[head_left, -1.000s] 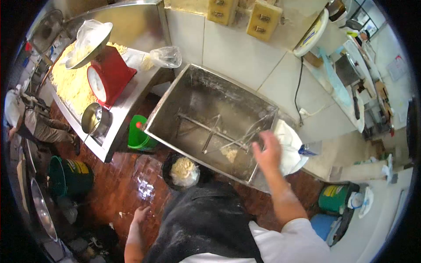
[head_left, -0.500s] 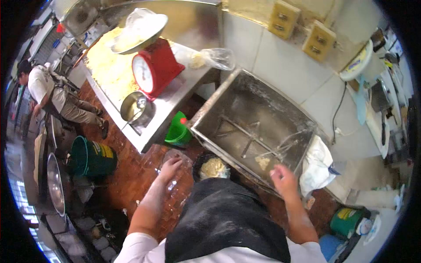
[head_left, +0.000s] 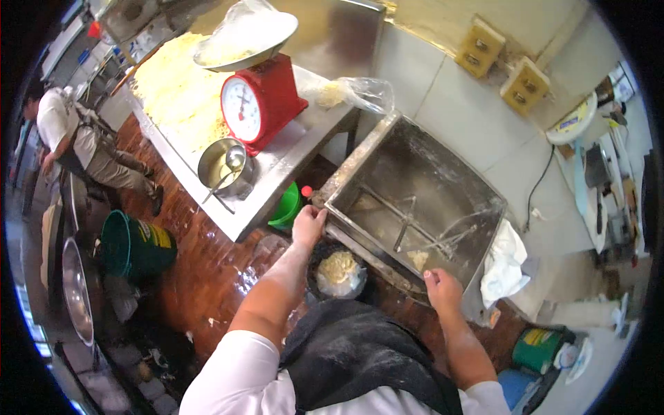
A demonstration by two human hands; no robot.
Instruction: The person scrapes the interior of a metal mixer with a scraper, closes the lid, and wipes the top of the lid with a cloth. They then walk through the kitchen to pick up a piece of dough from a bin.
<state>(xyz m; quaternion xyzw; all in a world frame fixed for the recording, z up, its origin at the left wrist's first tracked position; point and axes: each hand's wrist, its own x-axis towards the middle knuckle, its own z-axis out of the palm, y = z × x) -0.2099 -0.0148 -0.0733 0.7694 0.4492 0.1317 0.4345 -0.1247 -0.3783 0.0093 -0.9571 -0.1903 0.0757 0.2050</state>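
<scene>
A metal mixing trough (head_left: 377,252) with crossed bars inside stands before me, a small lump of dough on its floor. My left hand (head_left: 309,226) is at its near left corner, just below a red knob (head_left: 306,191), fingers curled against the edge. My right hand (head_left: 443,289) has its fingers bent over the front rim near the right end. Below the trough's front wall, a dark bucket (head_left: 315,280) lined with a clear bag holds pale dough (head_left: 337,268). What the left fingertips press on is partly hidden.
Left of the trough, a metal table (head_left: 232,225) carries a red scale (head_left: 277,104), a pot with a ladle (head_left: 225,169) and yellowish crumbly dough (head_left: 180,97). A green bucket (head_left: 286,207) sits beneath. A co-worker (head_left: 76,138) stands far left. A white cloth (head_left: 503,266) hangs at the trough's right.
My left hand has moved right and up from above the floor to the trough's corner. My right hand has come onto the front rim. The view has shifted slightly.
</scene>
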